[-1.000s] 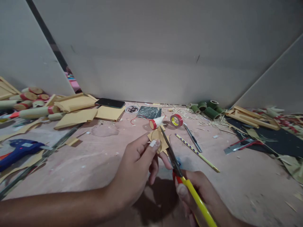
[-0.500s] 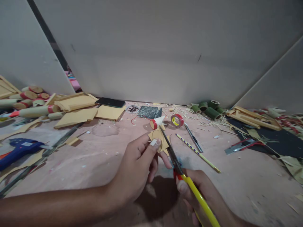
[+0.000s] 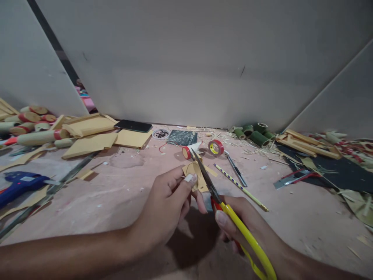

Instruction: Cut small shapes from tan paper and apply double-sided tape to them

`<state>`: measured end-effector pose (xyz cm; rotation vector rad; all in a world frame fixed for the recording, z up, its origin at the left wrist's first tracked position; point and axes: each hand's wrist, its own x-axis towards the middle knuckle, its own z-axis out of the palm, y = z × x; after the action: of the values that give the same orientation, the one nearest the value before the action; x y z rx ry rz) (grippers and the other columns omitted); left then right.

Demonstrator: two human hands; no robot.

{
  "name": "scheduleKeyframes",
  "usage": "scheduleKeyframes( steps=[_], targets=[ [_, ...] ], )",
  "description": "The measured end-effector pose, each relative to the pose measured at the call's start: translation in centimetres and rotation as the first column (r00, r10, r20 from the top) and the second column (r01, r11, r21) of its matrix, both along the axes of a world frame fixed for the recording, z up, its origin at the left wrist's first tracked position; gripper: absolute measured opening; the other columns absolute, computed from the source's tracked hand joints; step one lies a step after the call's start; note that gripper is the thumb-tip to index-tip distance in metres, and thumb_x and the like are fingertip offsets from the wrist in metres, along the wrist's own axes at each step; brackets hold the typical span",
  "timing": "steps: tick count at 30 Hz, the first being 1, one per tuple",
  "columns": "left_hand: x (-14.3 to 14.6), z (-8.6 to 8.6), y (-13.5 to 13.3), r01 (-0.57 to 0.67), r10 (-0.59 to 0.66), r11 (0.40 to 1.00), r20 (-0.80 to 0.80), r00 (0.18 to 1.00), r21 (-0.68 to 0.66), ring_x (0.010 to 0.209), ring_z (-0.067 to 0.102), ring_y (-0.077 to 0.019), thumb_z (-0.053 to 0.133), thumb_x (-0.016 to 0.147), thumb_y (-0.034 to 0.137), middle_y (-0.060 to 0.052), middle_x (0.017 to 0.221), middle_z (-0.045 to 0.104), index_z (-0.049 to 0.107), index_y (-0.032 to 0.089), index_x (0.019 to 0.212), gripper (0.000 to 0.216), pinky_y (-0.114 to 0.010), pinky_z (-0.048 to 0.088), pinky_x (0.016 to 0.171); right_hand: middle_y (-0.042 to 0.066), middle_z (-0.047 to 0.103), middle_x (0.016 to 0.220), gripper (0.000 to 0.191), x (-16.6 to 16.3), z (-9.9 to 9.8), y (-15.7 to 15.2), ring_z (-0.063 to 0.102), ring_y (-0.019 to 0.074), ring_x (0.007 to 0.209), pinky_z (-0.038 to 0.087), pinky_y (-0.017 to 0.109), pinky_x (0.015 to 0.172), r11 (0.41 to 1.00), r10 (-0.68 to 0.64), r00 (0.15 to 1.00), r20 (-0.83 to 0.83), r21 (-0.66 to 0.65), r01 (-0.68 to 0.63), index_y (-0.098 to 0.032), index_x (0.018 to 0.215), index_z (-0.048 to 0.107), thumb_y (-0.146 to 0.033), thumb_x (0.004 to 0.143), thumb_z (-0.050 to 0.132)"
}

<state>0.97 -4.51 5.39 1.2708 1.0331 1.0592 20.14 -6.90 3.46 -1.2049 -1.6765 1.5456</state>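
Note:
Between the thumb and fingers of my left hand (image 3: pixel 167 204) is a small piece of tan cardboard (image 3: pixel 190 170) with a curved line on it. My right hand (image 3: pixel 237 217) grips yellow-handled scissors (image 3: pixel 247 237), whose dark blades lie along the right side of the cardboard. Whether the blades are fully closed is hard to tell. Just beyond the blade tips lies a red-banded, pale cylinder with a white tapered end (image 3: pixel 188 152). A roll of red tape (image 3: pixel 216 147) stands behind the scissors. To their right are a dotted pencil (image 3: pixel 239 186) and a slim craft knife (image 3: pixel 236 169).
On the left lie a blue glue gun (image 3: pixel 21 186), a metal ruler-like strip (image 3: pixel 58 186), cardboard pieces (image 3: pixel 90 144), banded cylinders (image 3: pixel 40 137) and a phone (image 3: pixel 133 125). A dish of dark beads (image 3: pixel 161 134), green bamboo pieces (image 3: pixel 259 138) and a utility knife (image 3: pixel 294 178) are farther back or right.
The scissors have shifted slightly left and up along the cardboard, and more of their yellow handle shows. A strip of cardboard now sticks out right of the blades. My left hand keeps its hold.

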Motion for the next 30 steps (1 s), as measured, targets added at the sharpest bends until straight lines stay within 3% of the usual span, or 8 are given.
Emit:
scheduleKeyframes(
  steps=[7,9,12,15,18,21,25,30],
  targets=[
    [0.1,-0.2,0.3,-0.006,0.006,1.0,0.007,1.0,0.001,0.033,0.037,-0.005,0.056,0.095,0.038,0.0,0.054,0.068,0.056,0.018,0.076,0.027,-0.014,0.023,0.033,-0.009,0.035,0.048,0.065,-0.6,-0.9,0.3,0.031,0.0074,0.038,0.027,0.022,0.037,0.988,-0.105,0.994,-0.011,-0.114,0.103,-0.022,0.071,0.052,-0.086,0.079,0.061],
    [0.3,-0.7,0.4,-0.01,0.01,1.0,0.006,1.0,-0.012,0.034,0.036,-0.0052,0.056,0.094,0.039,-0.001,0.054,0.068,0.056,0.018,0.076,0.028,-0.015,0.021,0.033,-0.009,0.039,0.051,0.068,-0.2,-1.0,0.9,0.034,0.0084,0.039,0.028,0.022,0.037,0.983,-0.122,0.992,0.012,-0.136,0.123,-0.021,0.075,0.055,-0.088,0.079,0.057],
    [0.5,-1.9,0.6,-0.035,0.036,0.998,0.013,0.999,-0.059,0.036,0.037,-0.0064,0.059,0.093,0.042,-0.001,0.054,0.066,0.059,0.017,0.075,0.03,-0.016,0.024,0.035,-0.004,0.053,0.068,0.059,1.1,-0.4,2.6,0.048,0.0112,0.055,0.04,0.022,0.049,0.994,-0.1,0.995,-0.02,-0.033,0.1,-0.02,0.085,0.058,-0.079,0.088,0.058],
    [0.7,-3.0,0.8,-0.05,0.052,0.995,0.018,0.998,-0.081,0.038,0.038,-0.0065,0.06,0.092,0.044,0.0,0.056,0.064,0.061,0.017,0.075,0.032,-0.017,0.025,0.036,-0.002,0.054,0.075,0.048,2.6,0.9,4.4,0.05,0.0128,0.066,0.045,0.025,0.063,0.989,-0.031,1.0,0.002,0.143,0.03,-0.021,0.083,0.058,-0.067,0.095,0.06],
    [0.8,-3.5,0.9,-0.017,0.018,0.996,0.012,1.0,-0.089,0.035,0.036,-0.0054,0.058,0.094,0.041,-0.001,0.058,0.066,0.061,0.016,0.078,0.03,-0.017,0.022,0.036,-0.004,0.052,0.063,0.05,3.2,2.0,5.3,0.052,0.0133,0.058,0.044,0.026,0.055,0.993,-0.043,0.992,0.12,0.111,0.03,-0.021,0.073,0.054,-0.067,0.091,0.064],
    [0.9,-3.7,0.9,0.017,-0.016,0.996,0.012,1.0,-0.09,0.035,0.036,-0.0052,0.058,0.096,0.041,0.0,0.059,0.067,0.062,0.016,0.082,0.029,-0.017,0.022,0.037,-0.006,0.051,0.051,0.048,2.6,2.1,5.1,0.05,0.0119,0.043,0.039,0.024,0.042,0.989,-0.149,0.971,0.185,0.011,0.149,-0.022,0.071,0.054,-0.064,0.082,0.074],
    [0.9,-4.2,0.6,0.07,-0.067,0.994,0.039,0.997,-0.084,0.04,0.038,-0.0058,0.058,0.098,0.042,-0.001,0.062,0.067,0.063,0.015,0.083,0.031,-0.018,0.026,0.041,-0.006,0.056,0.052,0.037,1.2,0.6,4.3,0.051,0.0104,0.042,0.041,0.022,0.041,0.978,-0.208,0.977,0.053,-0.016,0.21,-0.021,0.076,0.06,-0.052,0.082,0.078],
    [0.6,-5.1,0.2,0.173,-0.167,0.982,0.069,0.983,-0.08,0.055,0.052,-0.0101,0.058,0.099,0.043,-0.003,0.067,0.068,0.068,0.015,0.079,0.036,-0.021,0.035,0.053,-0.002,0.069,0.067,0.023,0.1,-0.2,3.9,0.065,0.0134,0.062,0.048,0.023,0.058,0.999,-0.025,0.989,-0.143,0.025,0.029,-0.02,0.092,0.061,-0.037,0.09,0.077]
  ],
)
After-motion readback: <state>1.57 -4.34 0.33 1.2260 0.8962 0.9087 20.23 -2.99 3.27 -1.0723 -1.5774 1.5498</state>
